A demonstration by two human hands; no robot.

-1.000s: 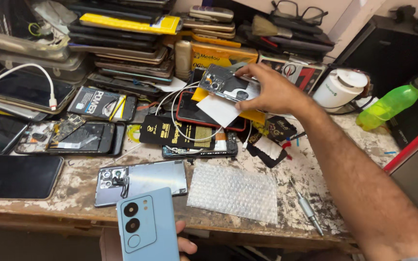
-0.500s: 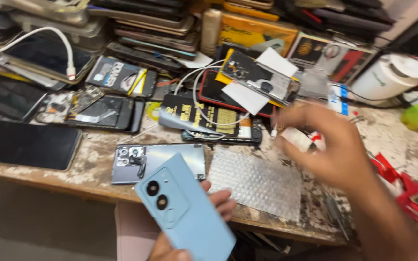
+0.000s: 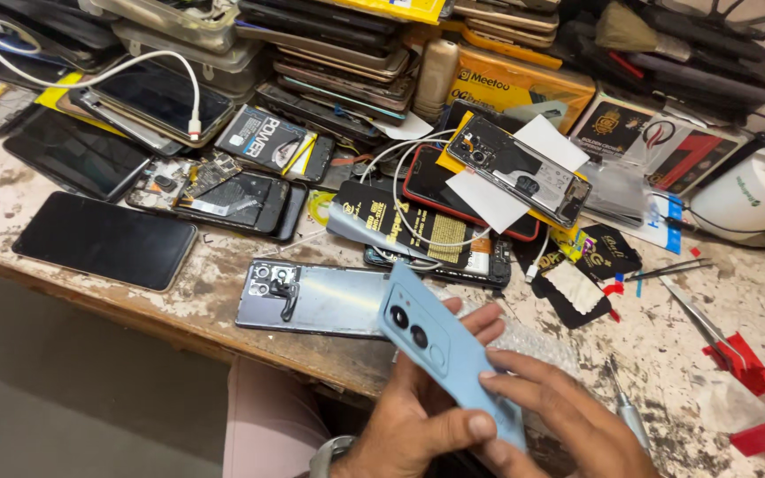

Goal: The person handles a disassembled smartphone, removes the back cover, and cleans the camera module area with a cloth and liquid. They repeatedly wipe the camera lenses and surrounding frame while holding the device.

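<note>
1. Holding the light blue phone in both hands now, back side up with its two camera rings facing me, just past the near edge of the table.
2. My right hand has come back from the pile behind the phone, where a second ago it was reaching over the opened phone on the yellow packet. It now lies across the lower half of the blue phone, fingers flat on the back cover, holding nothing else.
3. My left hand is curled under the phone from below, thumb pressing its near edge and fingertips showing past the far side; a second ago it carried the phone alone.
4. That shift means the phone has gone from simply being held to being worked on with both hands; I judge I am feeling along the back cover.
5. Just behind the phone lies a grey back cover with its camera frame up, and a sheet of bubble wrap is partly hidden under the phone.
6. To the right of the phone, a small screwdriver and tweezers lie untouched.
</note>
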